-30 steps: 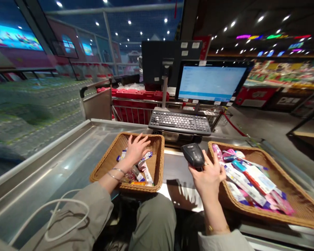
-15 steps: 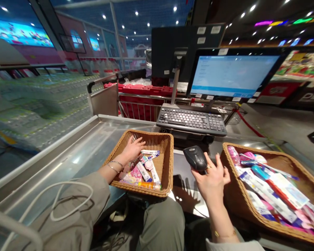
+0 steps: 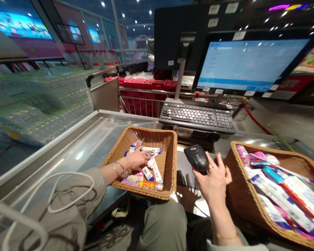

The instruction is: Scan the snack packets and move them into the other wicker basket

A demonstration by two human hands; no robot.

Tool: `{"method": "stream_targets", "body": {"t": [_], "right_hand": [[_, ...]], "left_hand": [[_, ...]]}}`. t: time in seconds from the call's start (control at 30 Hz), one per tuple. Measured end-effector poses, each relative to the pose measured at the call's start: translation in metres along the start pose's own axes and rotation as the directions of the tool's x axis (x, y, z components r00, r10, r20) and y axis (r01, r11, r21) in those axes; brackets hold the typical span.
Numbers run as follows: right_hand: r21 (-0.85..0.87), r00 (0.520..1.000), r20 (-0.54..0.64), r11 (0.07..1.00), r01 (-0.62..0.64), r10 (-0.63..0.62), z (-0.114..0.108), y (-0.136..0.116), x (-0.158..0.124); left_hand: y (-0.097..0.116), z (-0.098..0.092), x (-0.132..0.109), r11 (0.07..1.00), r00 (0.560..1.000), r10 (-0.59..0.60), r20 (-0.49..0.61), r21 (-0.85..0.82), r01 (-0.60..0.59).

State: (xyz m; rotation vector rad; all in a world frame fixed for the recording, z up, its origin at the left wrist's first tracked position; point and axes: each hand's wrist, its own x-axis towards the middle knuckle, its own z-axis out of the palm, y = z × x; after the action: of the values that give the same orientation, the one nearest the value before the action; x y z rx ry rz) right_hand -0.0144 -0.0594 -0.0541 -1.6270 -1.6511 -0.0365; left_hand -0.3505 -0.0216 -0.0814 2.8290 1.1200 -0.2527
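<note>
Under the left hand [image 3: 137, 159], whose finger grip I cannot tell, packets [image 3: 157, 174] lie in a basket [image 3: 174, 167]; the right hand [image 3: 212, 181] firmly grips a scanner [image 3: 196, 157].

The left hand [image 3: 136, 159] is inside a wicker basket [image 3: 174, 162]; the right hand [image 3: 213, 183] grips a scanner [image 3: 196, 157].

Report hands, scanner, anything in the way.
Right hand holding scanner; left hand inside left basket, at packets; white cable looping across left sleeve.
</note>
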Motion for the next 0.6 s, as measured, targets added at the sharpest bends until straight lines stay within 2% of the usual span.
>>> {"method": "stream_targets", "body": {"t": [0.4,0.6], "right_hand": [[0.033,1.000,-0.020,0.999,-0.001,0.002,-0.002,-0.002,-0.004],[0.036,0.999,-0.046,0.999,-0.028,0.030,-0.007,0.001,-0.004]], "left_hand": [[0.003,0.015,0.001,0.999,0.997,0.047,-0.053,0.011,-0.047],[0.008,0.008,0.006,0.999,0.991,-0.038,-0.126,0.014,0.040]]}}
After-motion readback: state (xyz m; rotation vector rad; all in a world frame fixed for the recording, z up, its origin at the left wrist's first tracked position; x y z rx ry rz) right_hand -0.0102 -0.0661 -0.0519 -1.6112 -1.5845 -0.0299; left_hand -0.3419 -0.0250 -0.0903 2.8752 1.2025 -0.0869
